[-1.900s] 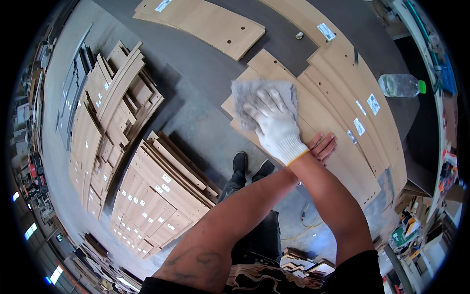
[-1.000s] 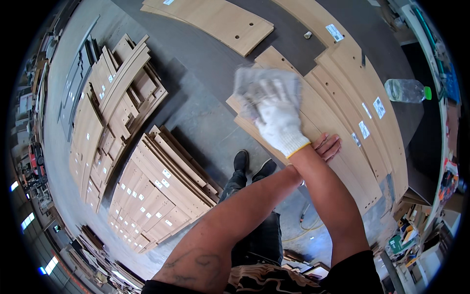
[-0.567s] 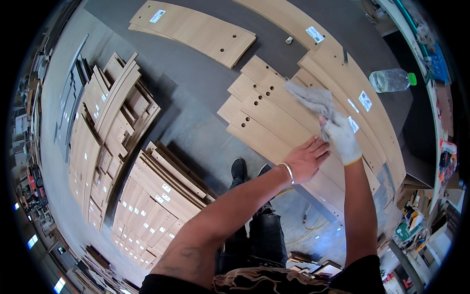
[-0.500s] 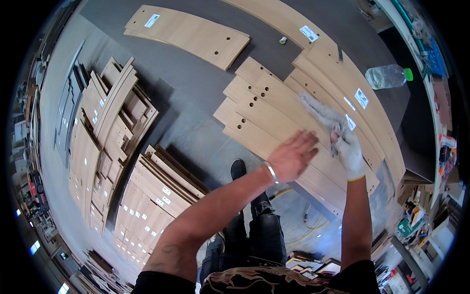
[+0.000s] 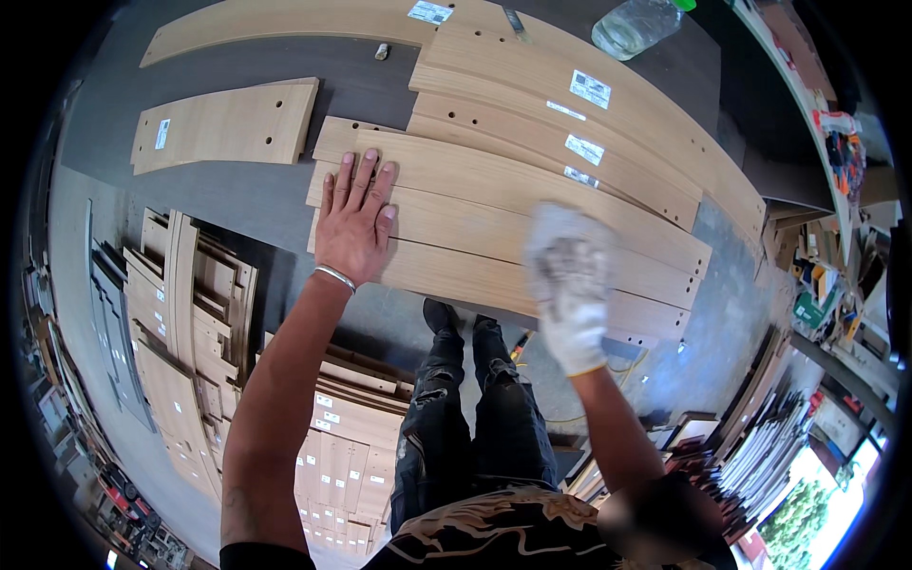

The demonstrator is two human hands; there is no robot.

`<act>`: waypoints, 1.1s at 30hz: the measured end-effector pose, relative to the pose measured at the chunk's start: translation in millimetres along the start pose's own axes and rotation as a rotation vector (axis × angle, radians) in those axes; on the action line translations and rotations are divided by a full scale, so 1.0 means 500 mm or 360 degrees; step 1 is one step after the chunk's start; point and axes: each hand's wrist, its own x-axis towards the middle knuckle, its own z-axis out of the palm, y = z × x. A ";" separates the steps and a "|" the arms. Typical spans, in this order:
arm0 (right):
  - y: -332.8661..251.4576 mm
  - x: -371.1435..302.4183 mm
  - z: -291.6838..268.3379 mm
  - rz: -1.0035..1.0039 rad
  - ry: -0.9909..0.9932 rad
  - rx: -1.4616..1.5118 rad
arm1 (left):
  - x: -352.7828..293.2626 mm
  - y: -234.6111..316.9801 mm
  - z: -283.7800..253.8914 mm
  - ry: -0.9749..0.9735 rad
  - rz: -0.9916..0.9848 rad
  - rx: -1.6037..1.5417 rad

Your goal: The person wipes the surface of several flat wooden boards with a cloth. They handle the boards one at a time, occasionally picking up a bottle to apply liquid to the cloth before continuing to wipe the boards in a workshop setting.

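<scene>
My bare left hand [image 5: 354,223] lies flat on the left end of several light wood boards [image 5: 456,214] set side by side, its fingers stretched and a bracelet at the wrist. My right hand [image 5: 575,328], in a white work glove, is over the right part of these boards with a greyish-white rag [image 5: 570,242] in its grip. Motion blurs the rag and the gloved fingers. Dark drilled holes show at the boards' ends.
Curved labelled boards [image 5: 513,62] lie beyond, with a shorter curved board [image 5: 223,123] at the left. A clear bottle [image 5: 632,28] with a green cap stands at the far edge. Stacked wood panels [image 5: 347,418] are on the floor, and a cluttered shelf [image 5: 817,123] runs along the right.
My left hand has moved left and come down flat on the boards' left end. The right hand has swung the rag over the nearer boards. The head view has turned and shifted right.
</scene>
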 end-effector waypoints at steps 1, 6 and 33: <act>0.103 -0.033 -0.012 0.0215 -0.0092 -0.0226 | 0.001 0.000 -0.004 0.0007 0.0003 0.0018; -0.014 -0.035 0.013 0.0379 -0.0058 -0.0344 | 0.005 0.008 0.003 0.0007 0.0001 0.0011; 0.196 -0.213 -0.039 0.0788 0.0301 -0.0274 | 0.003 -0.008 0.010 -0.0004 0.0091 0.0006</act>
